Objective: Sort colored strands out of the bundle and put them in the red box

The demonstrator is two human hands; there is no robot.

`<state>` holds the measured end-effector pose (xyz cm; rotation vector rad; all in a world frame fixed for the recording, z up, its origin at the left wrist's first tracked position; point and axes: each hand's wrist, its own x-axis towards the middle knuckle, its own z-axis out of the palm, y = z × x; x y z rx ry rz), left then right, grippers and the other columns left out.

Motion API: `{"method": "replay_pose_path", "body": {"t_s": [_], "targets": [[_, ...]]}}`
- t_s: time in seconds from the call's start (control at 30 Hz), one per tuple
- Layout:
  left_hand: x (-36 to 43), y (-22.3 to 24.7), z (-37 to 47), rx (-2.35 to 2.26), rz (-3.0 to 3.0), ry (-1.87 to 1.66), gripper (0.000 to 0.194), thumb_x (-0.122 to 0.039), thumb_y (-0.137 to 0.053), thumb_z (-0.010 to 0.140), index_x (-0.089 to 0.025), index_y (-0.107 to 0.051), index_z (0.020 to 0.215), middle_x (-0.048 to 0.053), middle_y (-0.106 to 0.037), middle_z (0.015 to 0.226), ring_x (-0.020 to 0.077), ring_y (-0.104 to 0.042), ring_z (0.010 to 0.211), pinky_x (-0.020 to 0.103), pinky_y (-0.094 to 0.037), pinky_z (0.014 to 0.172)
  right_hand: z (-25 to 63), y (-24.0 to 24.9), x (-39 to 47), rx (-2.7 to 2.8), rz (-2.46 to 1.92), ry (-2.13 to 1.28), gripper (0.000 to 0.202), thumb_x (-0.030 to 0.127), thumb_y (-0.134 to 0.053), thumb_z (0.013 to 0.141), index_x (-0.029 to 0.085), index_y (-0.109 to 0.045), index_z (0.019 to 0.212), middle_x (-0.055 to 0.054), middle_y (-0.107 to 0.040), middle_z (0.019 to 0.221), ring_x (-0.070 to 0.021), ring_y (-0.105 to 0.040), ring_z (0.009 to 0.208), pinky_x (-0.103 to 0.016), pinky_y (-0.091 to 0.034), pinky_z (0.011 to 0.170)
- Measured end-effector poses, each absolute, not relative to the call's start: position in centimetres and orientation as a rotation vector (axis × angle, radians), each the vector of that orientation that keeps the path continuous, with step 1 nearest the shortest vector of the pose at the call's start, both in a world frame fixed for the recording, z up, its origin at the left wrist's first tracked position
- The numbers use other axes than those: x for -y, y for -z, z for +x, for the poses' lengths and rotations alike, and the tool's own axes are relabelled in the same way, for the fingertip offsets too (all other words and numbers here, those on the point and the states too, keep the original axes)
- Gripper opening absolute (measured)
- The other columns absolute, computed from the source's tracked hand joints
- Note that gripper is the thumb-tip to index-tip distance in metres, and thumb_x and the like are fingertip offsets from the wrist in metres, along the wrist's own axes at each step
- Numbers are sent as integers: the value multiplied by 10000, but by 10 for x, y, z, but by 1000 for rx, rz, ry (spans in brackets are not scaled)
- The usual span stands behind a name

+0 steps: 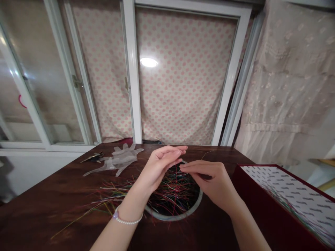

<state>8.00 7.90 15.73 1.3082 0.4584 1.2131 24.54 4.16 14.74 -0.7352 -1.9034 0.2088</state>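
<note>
My left hand (163,162), a beaded bracelet on its wrist, is raised with thumb and fingers pressed together. From its fingers a thin red wire (176,184) hangs down over the bundle below. My right hand (210,179) faces it, thumb and fingertips pinched on a fine pale wire that curves towards the left hand. Fingertips of the two hands are close but apart. Under them a round dark tray (180,218) with a grey rim holds a heap of thin coloured wires (163,195), several of which stick out over its left side.
Clear plastic gloves (123,158) lie on the dark wooden table (65,198) at the back left, beside small scissors or a similar tool (92,157). At right stands a dark red box (251,195) with more coloured wires (295,212) inside. Windows with a dotted curtain (183,83) rise behind.
</note>
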Motion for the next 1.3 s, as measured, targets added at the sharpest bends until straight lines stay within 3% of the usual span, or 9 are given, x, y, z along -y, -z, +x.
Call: {"method": "replay_pose_path", "body": {"t_s": [0.1,0.2,0.43,0.6,0.67,0.8,0.9,1.1,1.3], "targets": [[-78,-157,79,-371,1233,-1153,71,-206,-680,791,-138,-698,784,86,-709,1044,198,-626,1043,283,-487,909,241,-148,-40,1945,-731,-260,300,10,-577,771,230,-737,896,7,-736,900,-119,-687,868,-217,-548,832],[-78,-155,83,-366,1182,-1150,62,-193,-678,796,-133,-692,792,84,-709,1046,189,-645,1012,275,-500,900,237,-146,-39,1978,-717,-269,309,0,-575,767,230,-738,895,5,-736,900,-119,-689,855,-222,-547,823],[-77,-152,88,-402,1125,-1164,75,-198,-699,776,-124,-692,782,48,-734,818,94,-681,731,168,-540,711,234,-146,-35,2047,-658,-293,308,-11,-568,767,211,-738,894,3,-738,873,-104,-686,809,-199,-546,769],[-73,-154,87,-406,1160,-1177,102,-214,-719,754,-118,-691,776,33,-718,757,63,-646,639,129,-510,616,243,-152,-29,2000,-589,-242,244,68,-594,806,224,-720,945,-4,-720,959,-118,-664,914,-238,-523,882],[-72,-155,87,-402,1207,-1197,103,-214,-721,752,-118,-689,772,28,-713,739,64,-646,650,125,-502,621,248,-155,-27,1875,-620,-158,224,87,-592,812,232,-713,932,-10,-697,971,-118,-651,904,-233,-537,823],[-66,-156,89,-454,1295,-1218,89,-208,-717,752,-125,-686,762,30,-723,745,65,-652,658,120,-491,623,253,-159,-26,1607,-776,-195,231,138,-621,792,247,-661,992,-14,-638,952,-87,-607,699,-189,-507,557],[-61,-157,90,-497,1356,-1226,91,-214,-722,745,-130,-689,751,26,-718,686,73,-650,633,125,-481,599,251,-160,-27,1564,-802,-492,226,211,-653,778,226,-648,1003,-29,-646,938,-99,-601,695,-198,-503,550],[-54,-158,93,-484,1400,-1227,95,-223,-713,751,-133,-689,733,23,-701,626,88,-646,606,155,-490,605,243,-156,-31,1416,-696,-899,140,300,-689,756,189,-698,840,-22,-653,758,-78,-549,590,-166,-436,464],[-52,-157,97,-544,1350,-1251,126,-245,-740,715,-128,-697,732,39,-708,653,127,-664,658,202,-520,646,243,-156,-32,1364,-674,-760,92,279,-688,759,189,-683,774,-25,-667,806,-77,-540,611,-169,-420,488]]}}
